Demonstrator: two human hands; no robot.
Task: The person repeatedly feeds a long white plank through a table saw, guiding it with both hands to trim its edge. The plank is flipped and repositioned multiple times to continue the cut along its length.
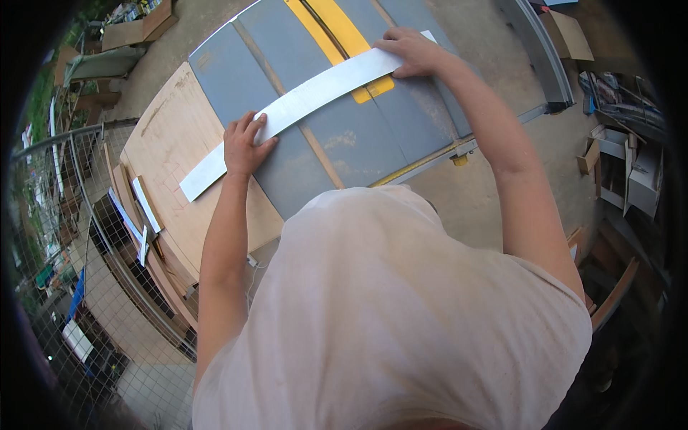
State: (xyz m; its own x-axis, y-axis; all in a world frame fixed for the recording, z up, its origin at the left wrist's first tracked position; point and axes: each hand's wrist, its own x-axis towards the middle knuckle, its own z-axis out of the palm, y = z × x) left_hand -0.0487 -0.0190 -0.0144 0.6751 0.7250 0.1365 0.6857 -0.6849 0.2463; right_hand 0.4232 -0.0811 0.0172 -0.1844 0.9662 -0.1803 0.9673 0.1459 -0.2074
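A long, narrow white board (pixel 315 92) lies slantwise across a grey table saw top (pixel 287 172). Its left end rests over a pale wooden panel (pixel 168 136) beside the saw. My left hand (pixel 246 145) holds the board toward its left part, fingers over it and thumb at the near edge. Near the far right end, my right hand (pixel 410 54) grips the strip, fingers along the far edge and thumb on the near side. The board passes over the saw's yellow insert (pixel 349 32), which has a dark slot; any blade under the board is hidden.
A grey metal fence (pixel 541 54) stands at the saw's right side, and a front rail (pixel 423 165) runs along the near edge. White offcuts (pixel 147 204) lie left of the panel, by a wire mesh barrier (pixel 79 201). Shelving (pixel 638 175) stands far right.
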